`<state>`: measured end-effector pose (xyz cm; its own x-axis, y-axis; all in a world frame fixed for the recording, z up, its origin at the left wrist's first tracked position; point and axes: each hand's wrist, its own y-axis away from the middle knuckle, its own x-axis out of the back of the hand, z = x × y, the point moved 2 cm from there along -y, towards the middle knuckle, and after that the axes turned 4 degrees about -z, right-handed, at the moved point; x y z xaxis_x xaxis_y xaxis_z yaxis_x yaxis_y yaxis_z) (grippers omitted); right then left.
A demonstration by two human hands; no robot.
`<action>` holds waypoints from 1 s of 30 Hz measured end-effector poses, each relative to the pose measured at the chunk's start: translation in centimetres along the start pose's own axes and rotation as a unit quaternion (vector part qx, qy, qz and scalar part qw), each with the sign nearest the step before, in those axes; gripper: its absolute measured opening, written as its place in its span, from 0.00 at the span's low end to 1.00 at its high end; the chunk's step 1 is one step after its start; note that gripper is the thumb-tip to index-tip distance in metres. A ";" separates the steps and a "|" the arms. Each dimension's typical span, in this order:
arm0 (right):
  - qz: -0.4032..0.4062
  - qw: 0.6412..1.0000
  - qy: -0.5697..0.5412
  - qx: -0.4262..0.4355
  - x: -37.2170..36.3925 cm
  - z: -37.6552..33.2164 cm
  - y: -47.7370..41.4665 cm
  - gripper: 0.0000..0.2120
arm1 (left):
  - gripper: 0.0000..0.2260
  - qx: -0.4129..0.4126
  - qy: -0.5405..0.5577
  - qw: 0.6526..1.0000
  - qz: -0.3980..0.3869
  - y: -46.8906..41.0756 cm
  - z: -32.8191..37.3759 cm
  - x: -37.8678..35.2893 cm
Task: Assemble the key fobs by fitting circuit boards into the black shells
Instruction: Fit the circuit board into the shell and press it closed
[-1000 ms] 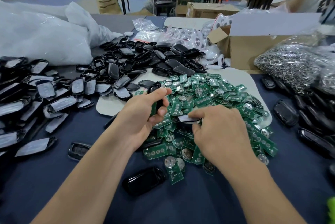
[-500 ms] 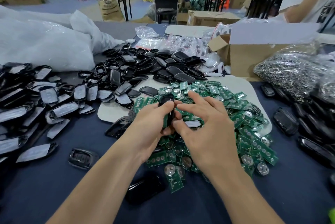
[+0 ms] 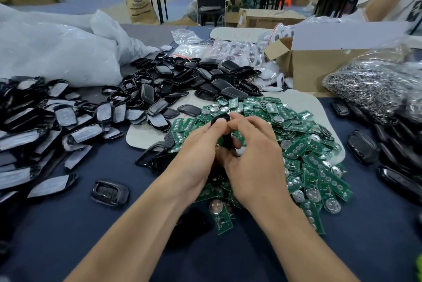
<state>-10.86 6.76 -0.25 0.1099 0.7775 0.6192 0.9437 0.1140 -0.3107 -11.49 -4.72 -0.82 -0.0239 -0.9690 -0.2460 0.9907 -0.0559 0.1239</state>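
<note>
Two bare hands grasp one black shell together, above the heap of green circuit boards.

The left hand (image 3: 201,156) grips the black shell (image 3: 225,130) from the left side, with the thumb near its upper end, and the right hand (image 3: 255,156) closes its fingers on the same shell from the right; the shell stands almost upright between them, and its lower part is hidden by the fingers. If a board is already inside the shell, I cannot tell. Under the hands lies the heap of circuit boards (image 3: 301,144), partly on a pale mat (image 3: 303,101) on the dark blue table (image 3: 68,224). More black shells (image 3: 182,78) are piled behind the boards. A single key fob (image 3: 109,192) lies alone on the table, left of the forearms.
</note>
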 end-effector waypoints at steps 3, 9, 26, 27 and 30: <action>0.010 0.998 -0.052 -0.017 0.3 -0.1 0.0 0.13 | 0.20 0.022 0.047 0.999 -0.002 -0.1 0.1 0.0; 0.084 0.963 -0.249 -0.067 1.2 0.5 -0.6 0.08 | 0.25 0.030 0.066 0.997 0.030 -0.2 0.7 0.9; 0.075 0.893 -0.413 -0.165 3.1 2.2 -1.5 0.08 | 0.13 -0.001 -0.062 0.998 0.004 0.0 1.3 1.4; 0.075 0.894 -0.412 -0.160 3.1 2.1 -1.5 0.08 | 0.11 -0.008 -0.079 0.997 0.011 0.0 1.4 1.3; 0.076 0.902 -0.406 -0.124 3.4 1.7 -1.4 0.09 | 0.08 -0.034 -0.116 0.992 0.043 0.2 1.4 1.2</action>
<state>-12.34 10.29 1.00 0.0749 0.9805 -0.1815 0.9889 -0.0965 -0.1133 -11.46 -6.21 0.26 0.0395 -0.9992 -0.0077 0.9969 0.0389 0.0679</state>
